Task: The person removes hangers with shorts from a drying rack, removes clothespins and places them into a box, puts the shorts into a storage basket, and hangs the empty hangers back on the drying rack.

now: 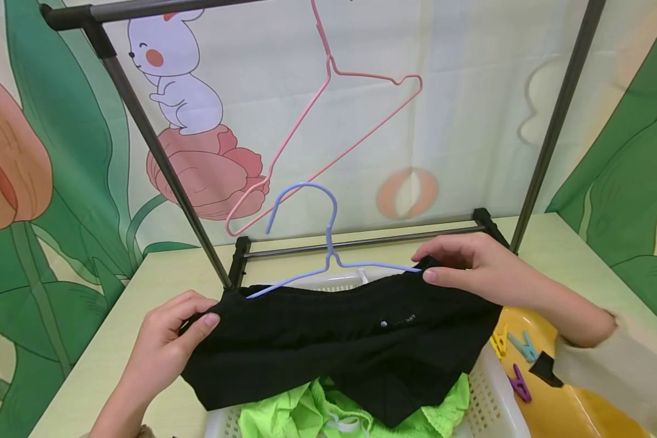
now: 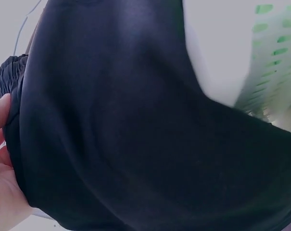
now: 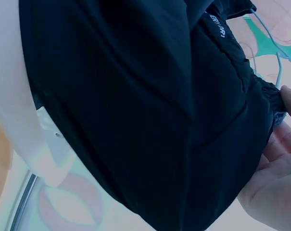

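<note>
Black shorts with a gathered waistband are stretched sideways between both hands. At the waistband's left end, my left hand pinches the cloth between thumb and fingers. The right hand pinches the other end, beside the tip of a blue hanger. That hanger's shoulders run down into the waistband, and its hook stands up free. Both wrist views are mostly filled by the black cloth, with the left hand and right hand at their edges.
Below the shorts, a white basket holds bright green clothing. A pink hanger hangs from the dark clothes rack. Several clothes pegs, among them a purple peg, lie in a yellow tray at the right.
</note>
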{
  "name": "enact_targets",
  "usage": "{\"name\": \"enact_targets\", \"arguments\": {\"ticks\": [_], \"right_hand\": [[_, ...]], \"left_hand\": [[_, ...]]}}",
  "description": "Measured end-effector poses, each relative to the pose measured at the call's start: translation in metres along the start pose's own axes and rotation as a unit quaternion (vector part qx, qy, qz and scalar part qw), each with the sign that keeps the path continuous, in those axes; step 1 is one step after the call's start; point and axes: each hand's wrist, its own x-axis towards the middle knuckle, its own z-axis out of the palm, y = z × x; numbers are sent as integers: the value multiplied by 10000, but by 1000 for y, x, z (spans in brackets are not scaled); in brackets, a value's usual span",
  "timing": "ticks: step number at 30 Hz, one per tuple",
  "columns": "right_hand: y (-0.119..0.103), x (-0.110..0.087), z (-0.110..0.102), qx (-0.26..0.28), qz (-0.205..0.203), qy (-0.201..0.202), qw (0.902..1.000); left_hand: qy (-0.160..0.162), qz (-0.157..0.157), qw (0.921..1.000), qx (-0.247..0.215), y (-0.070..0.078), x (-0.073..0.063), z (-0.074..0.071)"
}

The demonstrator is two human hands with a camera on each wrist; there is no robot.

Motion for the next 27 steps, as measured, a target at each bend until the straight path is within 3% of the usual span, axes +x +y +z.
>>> {"name": "enact_targets", "arguments": {"ticks": [3, 10, 17, 22, 27], "right_hand": [[-3, -2, -1, 59, -71, -37, 10000], [-5, -8, -4, 142, -148, -186, 9996], [-5, -13, -3, 156, -156, -274, 9994], [-3, -17, -1, 340, -26, -391, 9987], [1, -19, 3, 572, 270, -593, 9962]], "left_hand": [[-148, -2, 9999, 60, 0, 0, -1], [-253, -221, 9990, -302, 2, -1, -1], [-653, -347, 9956, -572, 1, -3, -1], [-1014, -599, 9900, -774, 1, -4, -1], [-1581, -1059, 9784, -806, 0, -3, -2]]}}
